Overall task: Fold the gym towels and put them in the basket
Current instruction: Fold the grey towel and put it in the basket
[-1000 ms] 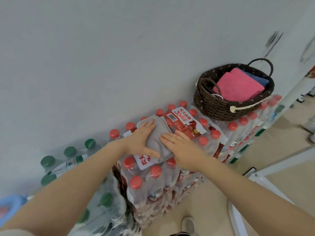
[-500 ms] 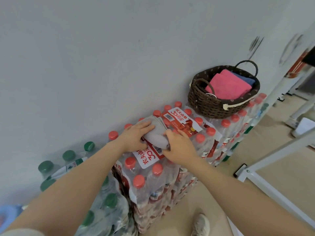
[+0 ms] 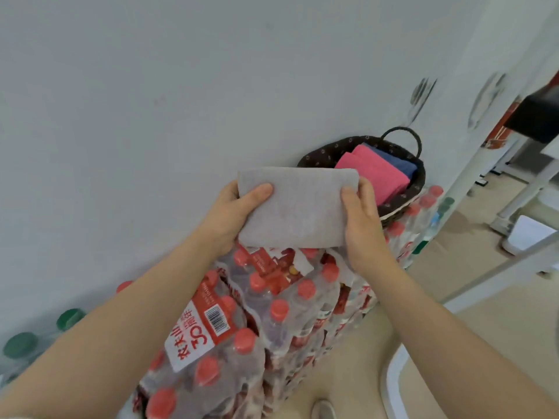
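Head view: left hand (image 3: 230, 216), right hand (image 3: 363, 219) grip folded grey towel (image 3: 293, 207); bottle pack label (image 3: 196, 334) reads "30"

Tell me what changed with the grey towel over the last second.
Both hands, left hand and right hand, took hold of the folded grey towel and lifted it off the bottle packs toward the basket. The pink towel and blue towel stayed inside.

A folded grey towel (image 3: 295, 207) is held up just left of the dark wicker basket (image 3: 419, 184), which holds folded pink (image 3: 376, 173) and blue (image 3: 400, 166) towels.
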